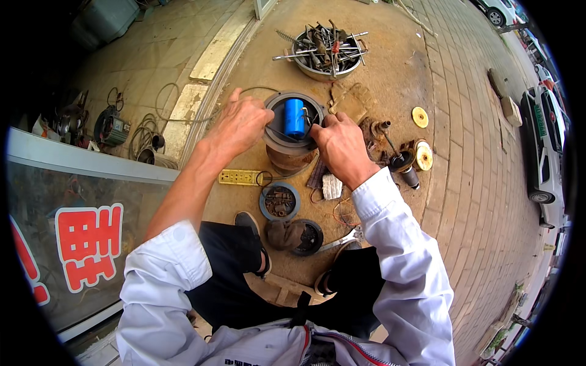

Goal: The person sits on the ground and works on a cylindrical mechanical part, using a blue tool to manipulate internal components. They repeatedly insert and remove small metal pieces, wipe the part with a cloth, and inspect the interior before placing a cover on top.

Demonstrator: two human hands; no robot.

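Note:
A round grey housing (281, 155) stands upright in front of me, with a blue cylinder (295, 117) lying in its open top and black wire beside it. My left hand (240, 121) is at the housing's left rim, fingers bent and closed. My right hand (339, 146) is at the right rim beside the cylinder, also with fingers curled closed. What each hand pinches is too small to make out. Just below the housing are a yellow perforated strip (238, 177), a blue-grey dish (267, 211) of small rusty parts and a white cloth bundle (332, 188).
A metal basin (326, 73) of tools stands beyond. Greasy parts (410, 178) and yellow discs (420, 117) lie right; a wrench (339, 241) and dark dish (311, 236) lie near my feet. A glass panel (34, 195), motor (110, 129) and cable coil are left; parked cars (537, 146) line the right.

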